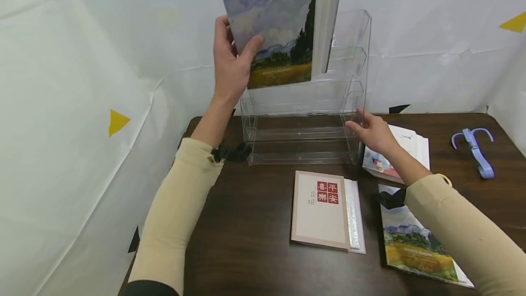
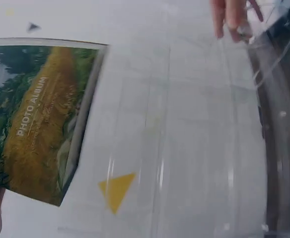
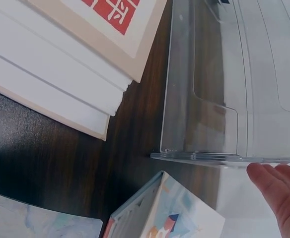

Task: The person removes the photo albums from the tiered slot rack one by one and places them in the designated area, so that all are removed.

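Note:
My left hand (image 1: 233,60) grips a photo album (image 1: 283,31) by its left edge, thumb on the painted landscape cover and fingers behind. The album is raised in front of the upper part of a clear acrylic tiered rack (image 1: 302,159). In the left wrist view the words on the album (image 2: 40,124) read PHOTO ALBUM. My right hand (image 1: 371,134) is at the rack's right side, low down, its thumb toward the front. From the right wrist view, the fingertips (image 3: 258,171) are right at the rack's side edge (image 3: 199,157); how firmly they hold it I cannot tell.
On the dark wooden table (image 1: 242,223), a beige album with red characters (image 1: 322,209) lies before the rack. To its right are a second landscape album (image 1: 419,250) and a white illustrated album (image 1: 404,143). A blue folding hanger (image 1: 476,152) lies farther right. White sheeting (image 1: 431,76) hangs behind.

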